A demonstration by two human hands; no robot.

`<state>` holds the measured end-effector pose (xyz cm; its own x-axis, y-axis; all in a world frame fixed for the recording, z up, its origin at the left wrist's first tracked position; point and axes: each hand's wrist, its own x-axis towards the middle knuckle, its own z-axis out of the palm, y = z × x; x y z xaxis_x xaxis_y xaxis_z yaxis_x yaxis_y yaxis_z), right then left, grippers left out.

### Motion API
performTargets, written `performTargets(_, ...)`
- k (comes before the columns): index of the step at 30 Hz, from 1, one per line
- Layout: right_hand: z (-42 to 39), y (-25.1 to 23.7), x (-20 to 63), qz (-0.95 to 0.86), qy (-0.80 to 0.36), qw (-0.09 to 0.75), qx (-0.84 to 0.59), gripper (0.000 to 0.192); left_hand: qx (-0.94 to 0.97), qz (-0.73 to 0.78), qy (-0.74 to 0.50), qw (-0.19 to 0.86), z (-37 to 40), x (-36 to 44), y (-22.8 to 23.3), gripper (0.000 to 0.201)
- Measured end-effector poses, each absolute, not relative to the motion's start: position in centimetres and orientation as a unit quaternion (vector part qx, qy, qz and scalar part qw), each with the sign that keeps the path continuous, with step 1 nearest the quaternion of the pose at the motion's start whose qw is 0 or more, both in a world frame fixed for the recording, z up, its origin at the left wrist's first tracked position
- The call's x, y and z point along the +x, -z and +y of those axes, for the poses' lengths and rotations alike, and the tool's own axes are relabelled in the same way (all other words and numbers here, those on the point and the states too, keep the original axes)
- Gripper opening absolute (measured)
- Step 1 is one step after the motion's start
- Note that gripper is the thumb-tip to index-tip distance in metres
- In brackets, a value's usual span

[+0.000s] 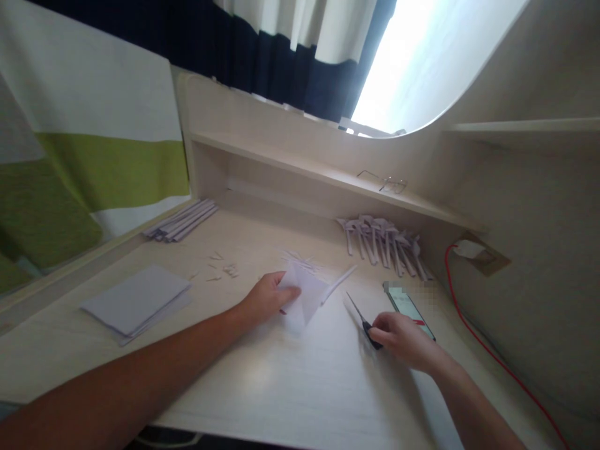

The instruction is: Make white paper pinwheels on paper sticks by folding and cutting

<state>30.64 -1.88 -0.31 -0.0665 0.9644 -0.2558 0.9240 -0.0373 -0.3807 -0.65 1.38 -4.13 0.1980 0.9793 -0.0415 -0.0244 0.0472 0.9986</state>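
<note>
My left hand (pixel 268 299) rests on the pale wooden desk (pixel 290 387) and pinches the edge of a folded white paper sheet (pixel 307 294). A thin rolled paper stick (pixel 338 282) pokes out from the sheet's right side. My right hand (pixel 404 339) lies to the right with its fingers on the dark handle of a pair of scissors (pixel 360 317), whose closed blades point up and left on the desk. A phone (pixel 409 307) lies just behind this hand.
A stack of white sheets (pixel 135 301) sits at the left. Long paper strips (pixel 182 220) lie at the back left, a pile of folded paper pieces (pixel 384 242) at the back right, small scraps (pixel 220 265) between. Glasses (pixel 388 182) rest on the shelf. A red cable (pixel 487 350) runs along the right wall.
</note>
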Motion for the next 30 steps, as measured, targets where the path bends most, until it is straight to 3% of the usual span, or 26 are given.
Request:
performTargets(7, -3.5, 1.3, 32.4, -0.616, -0.442, 0.086, -0.646, 0.026, 0.506, 0.455, -0.478, 0.555, 1.1, -0.9, 3.2, 0.041)
performTargets(12, -3.8, 0.5, 31.4, -0.641, -0.412, 0.059, -0.645, 0.018, 0.494, 0.455, -0.5, 0.546, 1.2, -1.2, 2.6, 0.039)
performTargets(18, -1.7, -0.4, 26.1, -0.623, -0.539, 0.236, -0.516, 0.034, 0.484, 0.461, -0.5, 0.551, 1.4, -1.4, 2.2, 0.039)
performTargets(22, -0.3, 0.8, 23.3, -0.581, -0.564, 0.297, -0.505, 0.043, 0.48, 0.469, -0.516, 0.532, 1.7, -1.7, 2.2, 0.029)
performTargets(30, -1.7, 2.7, 22.3, -0.574, -0.612, 0.274, -0.469, 0.048, 0.467, 0.472, -0.532, 0.525, 1.4, -2.0, 1.5, 0.016)
